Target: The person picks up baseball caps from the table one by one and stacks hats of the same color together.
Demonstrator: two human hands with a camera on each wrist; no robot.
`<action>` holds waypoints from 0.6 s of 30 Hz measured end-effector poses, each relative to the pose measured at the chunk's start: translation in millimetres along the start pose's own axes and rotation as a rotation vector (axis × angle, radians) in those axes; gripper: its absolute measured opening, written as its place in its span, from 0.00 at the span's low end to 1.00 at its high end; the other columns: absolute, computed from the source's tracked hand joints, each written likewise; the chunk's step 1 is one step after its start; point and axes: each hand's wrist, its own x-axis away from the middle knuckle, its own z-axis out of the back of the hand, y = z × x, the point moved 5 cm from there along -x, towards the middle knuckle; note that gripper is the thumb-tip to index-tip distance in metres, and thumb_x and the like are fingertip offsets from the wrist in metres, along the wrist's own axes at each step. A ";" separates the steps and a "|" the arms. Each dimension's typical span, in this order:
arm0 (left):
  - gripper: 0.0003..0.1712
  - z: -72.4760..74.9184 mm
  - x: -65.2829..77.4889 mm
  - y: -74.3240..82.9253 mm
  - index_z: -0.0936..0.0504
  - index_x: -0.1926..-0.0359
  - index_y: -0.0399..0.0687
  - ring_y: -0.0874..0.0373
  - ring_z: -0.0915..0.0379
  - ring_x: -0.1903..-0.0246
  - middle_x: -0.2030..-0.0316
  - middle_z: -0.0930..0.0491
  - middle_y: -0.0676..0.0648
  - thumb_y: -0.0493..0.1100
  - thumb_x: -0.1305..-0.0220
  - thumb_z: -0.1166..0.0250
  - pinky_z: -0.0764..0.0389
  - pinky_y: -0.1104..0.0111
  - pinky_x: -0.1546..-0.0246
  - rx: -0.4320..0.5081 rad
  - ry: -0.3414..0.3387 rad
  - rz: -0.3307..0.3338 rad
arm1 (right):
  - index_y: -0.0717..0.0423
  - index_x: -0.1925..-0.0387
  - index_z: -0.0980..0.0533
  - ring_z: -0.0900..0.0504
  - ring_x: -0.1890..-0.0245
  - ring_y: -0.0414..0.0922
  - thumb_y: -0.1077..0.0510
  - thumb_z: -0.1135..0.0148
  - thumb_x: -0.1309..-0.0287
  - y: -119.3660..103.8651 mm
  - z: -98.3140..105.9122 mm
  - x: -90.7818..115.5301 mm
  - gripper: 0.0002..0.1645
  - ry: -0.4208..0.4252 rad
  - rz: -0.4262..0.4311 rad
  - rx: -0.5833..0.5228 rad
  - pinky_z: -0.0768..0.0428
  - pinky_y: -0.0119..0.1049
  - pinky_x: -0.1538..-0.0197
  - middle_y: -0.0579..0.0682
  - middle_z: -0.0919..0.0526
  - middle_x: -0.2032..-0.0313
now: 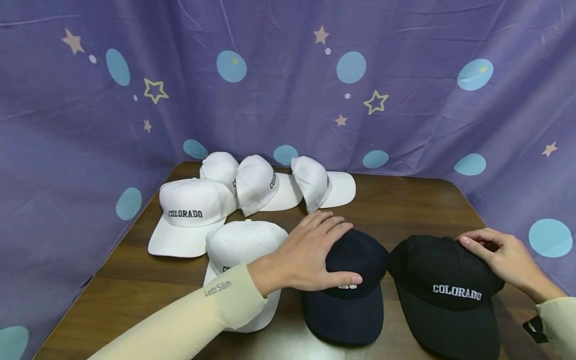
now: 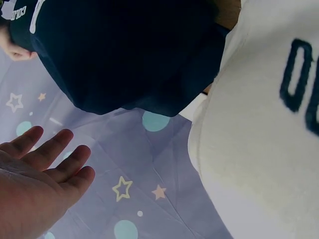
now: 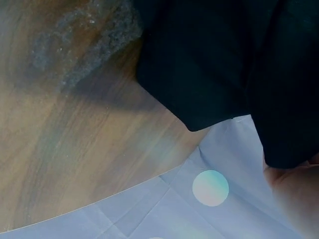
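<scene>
My left hand (image 1: pixel 310 255), fingers extended and thumb spread, is over the left side of a navy baseball cap (image 1: pixel 346 317). In the left wrist view, daylight shows between those fingers (image 2: pixel 72 164) and the navy cap (image 2: pixel 134 55). At the right, my right hand (image 1: pixel 504 257) pinches the back edge of a black cap (image 1: pixel 443 272) with white COLORADO lettering. The right wrist view has the black cap's edge (image 3: pixel 284 144) between thumb and fingers, which are partly hidden. A white cap (image 1: pixel 245 240) sits left of the navy one, half covered by my left forearm.
Several white caps stand farther back: one facing forward (image 1: pixel 193 210) at the left, others (image 1: pixel 256 180) overlapping behind it, and another (image 1: pixel 310 180) near the middle. All are on a brown wooden table (image 1: pixel 405 200). A purple curtain (image 1: pixel 288 100) with stars and dots hangs around it.
</scene>
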 end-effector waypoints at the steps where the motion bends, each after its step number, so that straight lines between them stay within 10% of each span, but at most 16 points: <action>1: 0.56 0.2 0.2 -0.3 0.31 0.26 0.49 0.48 0.43 0.26 0.29 0.31 0.48 0.82 0.43 0.42 0.48 0.54 0.23 -0.001 -0.001 0.002 | 0.53 0.53 0.13 0.22 0.65 0.25 0.51 0.34 0.31 -0.3 0.6 -0.1 0.13 0.000 0.001 -0.003 0.27 0.22 0.66 0.41 0.13 0.61; 18: 0.54 4.6 7.6 -14.3 0.30 0.27 0.48 0.50 0.43 0.27 0.31 0.29 0.47 0.80 0.42 0.40 0.51 0.59 0.23 0.003 0.029 0.029 | 0.47 0.55 0.14 0.22 0.68 0.28 0.53 0.33 0.32 -39.3 5.5 -14.2 0.07 0.071 0.099 -0.001 0.28 0.20 0.66 0.26 0.19 0.61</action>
